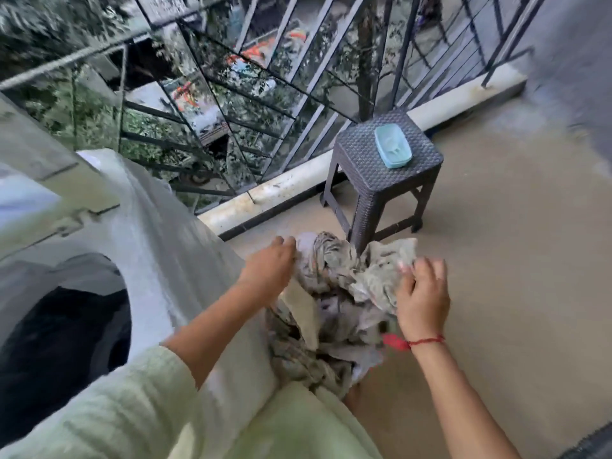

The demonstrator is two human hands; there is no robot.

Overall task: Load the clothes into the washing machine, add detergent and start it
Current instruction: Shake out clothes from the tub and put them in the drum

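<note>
A crumpled heap of grey-green clothes point(334, 293) lies on the tan floor point(510, 260) just below the middle of the view, touching the white washing machine point(159, 226) at its 9 o'clock, whose dark drum opening shows at the frame's 8 o'clock. The left hand point(270, 263) has its fingers curled into the heap's 10 o'clock edge, and the right hand point(422, 299), a red thread at its wrist, curls bent fingers and thumb over a fold at the 3 o'clock edge. At 1 o'clock from the heap a dark woven stool point(381, 180) carries a pale teal box point(393, 146), beside the metal railing point(265, 94).
</note>
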